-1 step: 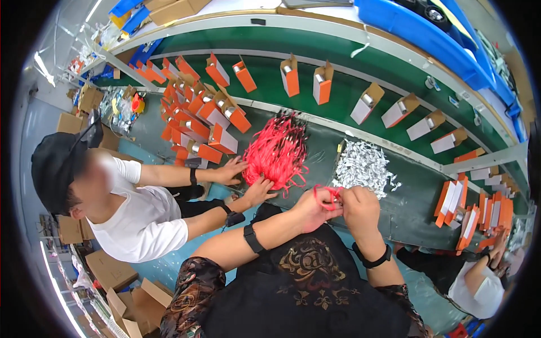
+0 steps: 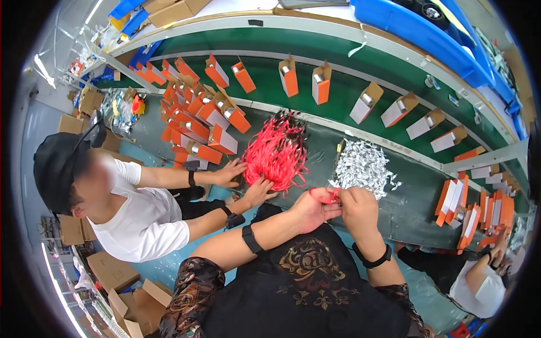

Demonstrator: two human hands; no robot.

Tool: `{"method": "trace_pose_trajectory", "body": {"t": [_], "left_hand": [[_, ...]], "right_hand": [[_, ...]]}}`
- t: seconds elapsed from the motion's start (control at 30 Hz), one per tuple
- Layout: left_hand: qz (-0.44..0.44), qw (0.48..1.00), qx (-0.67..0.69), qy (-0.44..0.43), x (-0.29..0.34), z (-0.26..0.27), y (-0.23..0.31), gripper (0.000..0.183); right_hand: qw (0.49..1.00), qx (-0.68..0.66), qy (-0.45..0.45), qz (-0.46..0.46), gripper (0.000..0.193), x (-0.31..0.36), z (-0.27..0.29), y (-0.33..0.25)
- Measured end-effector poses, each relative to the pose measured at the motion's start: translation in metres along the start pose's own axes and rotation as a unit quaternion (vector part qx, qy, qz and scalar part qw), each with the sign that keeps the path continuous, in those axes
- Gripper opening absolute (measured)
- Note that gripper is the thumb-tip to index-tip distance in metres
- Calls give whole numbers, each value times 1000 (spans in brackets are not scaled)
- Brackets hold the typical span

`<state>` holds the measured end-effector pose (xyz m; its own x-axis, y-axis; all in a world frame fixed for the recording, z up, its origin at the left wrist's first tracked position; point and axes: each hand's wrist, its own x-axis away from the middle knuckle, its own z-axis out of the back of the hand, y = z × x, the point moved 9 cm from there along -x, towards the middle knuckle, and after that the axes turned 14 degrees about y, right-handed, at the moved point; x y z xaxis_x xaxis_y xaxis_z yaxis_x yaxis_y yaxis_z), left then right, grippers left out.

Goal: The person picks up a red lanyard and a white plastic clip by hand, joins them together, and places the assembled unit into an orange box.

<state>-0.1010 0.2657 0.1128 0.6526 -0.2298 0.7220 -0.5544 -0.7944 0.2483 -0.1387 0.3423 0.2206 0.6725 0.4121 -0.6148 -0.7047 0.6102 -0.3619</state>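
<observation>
My left hand (image 2: 311, 214) is closed around a red strap (image 2: 325, 195), which loops over its fingers. Right beside it, my right hand (image 2: 360, 207) pinches at the same strap, the fingertips of both hands nearly touching. Any small part between the fingertips is too hidden to make out. Ahead and to the left lies a large heap of red straps (image 2: 270, 160) with black ends. Beyond my right hand is a pile of small white pieces (image 2: 363, 166), like folded strips or tags.
A co-worker's hands (image 2: 259, 190) rest at the red heap. Orange-and-white boxes (image 2: 189, 125) crowd the bench's left, and more open boxes (image 2: 399, 110) line its back. A shelf with a blue tray (image 2: 417, 36) spans above. Another person (image 2: 479, 284) sits at far right.
The red strap's loop has flattened and lies lower across my left fingers. Both of my hands stay in nearly the same place.
</observation>
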Motion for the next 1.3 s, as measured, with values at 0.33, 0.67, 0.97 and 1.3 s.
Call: {"method": "trace_pose_trajectory", "body": {"t": [0.33, 0.67, 0.97, 1.3], "left_hand": [[-20, 985, -111, 134, -2, 35, 2, 14], [-55, 957, -221, 178, 6, 82, 49, 18], [-352, 695, -565, 272, 100, 118, 348, 21], [-347, 696, -522, 350, 94, 231, 669, 14]], "right_hand": [[987, -33, -85, 131, 12, 27, -26, -29], [971, -147, -93, 167, 23, 4, -37, -61], [981, -92, -164, -52, 28, 9, -93, -1], [956, 10, -250, -150, 28, 8, -172, -24]]}}
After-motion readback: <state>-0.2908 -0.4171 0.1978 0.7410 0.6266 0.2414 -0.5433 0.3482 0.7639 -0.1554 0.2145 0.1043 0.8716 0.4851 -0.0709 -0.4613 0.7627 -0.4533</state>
